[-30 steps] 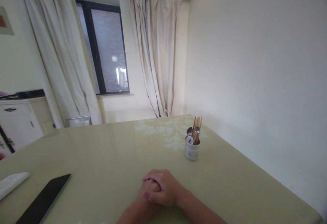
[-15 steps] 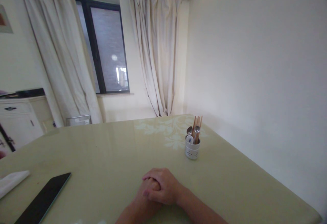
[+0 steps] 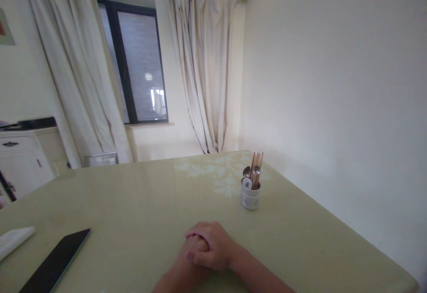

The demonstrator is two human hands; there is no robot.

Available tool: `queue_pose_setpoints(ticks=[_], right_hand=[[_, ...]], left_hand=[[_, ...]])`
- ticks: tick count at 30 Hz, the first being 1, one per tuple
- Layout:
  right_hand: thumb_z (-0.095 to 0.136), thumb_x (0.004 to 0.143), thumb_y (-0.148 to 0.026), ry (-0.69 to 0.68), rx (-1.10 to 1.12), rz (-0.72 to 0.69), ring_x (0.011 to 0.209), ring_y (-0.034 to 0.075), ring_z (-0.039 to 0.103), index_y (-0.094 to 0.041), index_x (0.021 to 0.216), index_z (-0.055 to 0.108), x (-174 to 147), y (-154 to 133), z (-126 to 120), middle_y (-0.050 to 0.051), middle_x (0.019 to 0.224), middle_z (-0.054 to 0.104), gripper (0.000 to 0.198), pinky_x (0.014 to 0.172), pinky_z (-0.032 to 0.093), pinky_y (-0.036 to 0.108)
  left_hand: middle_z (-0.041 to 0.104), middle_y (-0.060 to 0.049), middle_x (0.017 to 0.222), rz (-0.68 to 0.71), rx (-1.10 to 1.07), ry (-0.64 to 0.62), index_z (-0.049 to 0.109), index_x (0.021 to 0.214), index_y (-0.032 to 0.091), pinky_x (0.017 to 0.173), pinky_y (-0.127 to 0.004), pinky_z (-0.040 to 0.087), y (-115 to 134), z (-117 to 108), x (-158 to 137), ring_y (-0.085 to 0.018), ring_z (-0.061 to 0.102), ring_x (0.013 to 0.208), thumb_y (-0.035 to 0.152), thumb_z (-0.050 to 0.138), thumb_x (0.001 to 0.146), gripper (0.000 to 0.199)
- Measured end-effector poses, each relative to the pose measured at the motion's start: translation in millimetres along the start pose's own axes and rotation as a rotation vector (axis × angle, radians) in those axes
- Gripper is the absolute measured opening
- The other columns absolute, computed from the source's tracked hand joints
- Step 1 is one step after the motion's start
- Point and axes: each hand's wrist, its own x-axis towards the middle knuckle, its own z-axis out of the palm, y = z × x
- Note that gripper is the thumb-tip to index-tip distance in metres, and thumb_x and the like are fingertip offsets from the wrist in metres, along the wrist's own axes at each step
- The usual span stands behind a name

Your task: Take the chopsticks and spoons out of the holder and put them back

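Note:
My two hands are clasped together low in the middle of the head view, over the pale green table (image 3: 133,213). My right hand (image 3: 216,246) lies on top with its fingers wrapped round my left hand (image 3: 196,242). Of the left hand, only part shows; it looks closed, and its inner side is hidden. Beyond the hands, a little to the right, stands a white cutlery holder (image 3: 250,200). It holds several wooden chopsticks (image 3: 259,161) and metal spoons (image 3: 247,171), plus a white piece with a blue mark (image 3: 247,183).
A flat dark slab with a thin light edge (image 3: 56,259) lies at the front left, beside a white object (image 3: 15,240) cut off by the frame. The table's right edge runs along a bare wall (image 3: 333,106). Behind are curtains (image 3: 207,61), a window (image 3: 142,66) and a white cabinet (image 3: 23,159).
The view has shifted very slightly, so things on the table appear a touch lower and further left. My hands stay clasped in the same way.

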Motion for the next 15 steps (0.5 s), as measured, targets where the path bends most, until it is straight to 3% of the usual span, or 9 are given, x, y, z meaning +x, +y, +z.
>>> queue_pose_setpoints(ticks=[2, 4, 6, 8, 11, 13, 15], right_hand=[[0.045, 0.093, -0.085, 0.019, -0.048, -0.058, 0.1, 0.029, 0.073, -0.02, 0.131, 0.073, 0, 2, -4, 0.012, 0.113, 0.079, 0.08, 0.093, 0.054, 0.039], [0.033, 0.095, -0.088, 0.128, -0.077, -0.148, 0.1, 0.03, 0.071, -0.02, 0.141, 0.065, -2, 4, -13, 0.013, 0.114, 0.076, 0.089, 0.093, 0.054, 0.042], [0.026, 0.099, -0.084, 0.384, -0.082, -0.205, 0.101, 0.029, 0.068, -0.021, 0.152, 0.053, -5, 8, -28, 0.015, 0.122, 0.07, 0.087, 0.092, 0.054, 0.044], [0.026, 0.104, -0.077, 0.772, -0.11, -0.187, 0.102, 0.029, 0.064, -0.021, 0.151, 0.048, -9, 14, -46, 0.015, 0.128, 0.063, 0.076, 0.09, 0.053, 0.044], [0.033, 0.105, -0.071, 1.31, -0.156, -0.042, 0.106, 0.029, 0.059, -0.019, 0.143, 0.049, -15, 28, -75, 0.015, 0.13, 0.054, 0.066, 0.091, 0.05, 0.046], [0.041, 0.103, -0.069, 1.503, -0.092, 0.123, 0.112, 0.029, 0.057, -0.018, 0.141, 0.047, -18, 42, -90, 0.017, 0.136, 0.05, 0.064, 0.097, 0.049, 0.048], [0.045, 0.1, -0.071, 1.588, 0.031, 0.3, 0.122, 0.031, 0.054, -0.016, 0.142, 0.046, -20, 58, -100, 0.019, 0.141, 0.048, 0.068, 0.106, 0.045, 0.052]], left_hand=[[0.081, -0.01, 0.114, 0.027, 0.025, 0.002, 0.081, 0.113, 0.023, 0.088, -0.03, 0.053, -1, -3, -1, -0.028, 0.072, 0.103, 0.016, 0.066, 0.083, 0.035], [0.08, -0.008, 0.1, 0.04, 0.055, 0.001, 0.079, 0.098, 0.022, 0.079, -0.028, 0.049, -4, -12, -2, -0.023, 0.071, 0.09, 0.016, 0.063, 0.086, 0.021], [0.072, -0.004, 0.079, 0.018, 0.092, 0.026, 0.069, 0.079, 0.02, 0.067, -0.026, 0.041, -9, -24, -2, -0.017, 0.062, 0.07, 0.021, 0.055, 0.094, 0.021], [0.057, 0.001, 0.065, -0.027, 0.12, 0.094, 0.055, 0.068, 0.02, 0.061, -0.026, 0.031, -17, -35, -2, -0.013, 0.048, 0.059, 0.027, 0.046, 0.101, 0.035], [0.041, 0.005, 0.061, -0.072, 0.118, 0.173, 0.039, 0.065, 0.022, 0.06, -0.027, 0.023, -30, -43, 0, -0.012, 0.036, 0.057, 0.032, 0.042, 0.102, 0.039], [0.037, 0.006, 0.061, -0.095, 0.106, 0.192, 0.034, 0.066, 0.023, 0.061, -0.028, 0.021, -35, -44, 1, -0.012, 0.034, 0.058, 0.033, 0.042, 0.102, 0.038], [0.036, 0.006, 0.062, -0.102, 0.101, 0.193, 0.032, 0.067, 0.024, 0.061, -0.029, 0.02, -37, -43, 0, -0.013, 0.033, 0.058, 0.034, 0.041, 0.102, 0.037]])
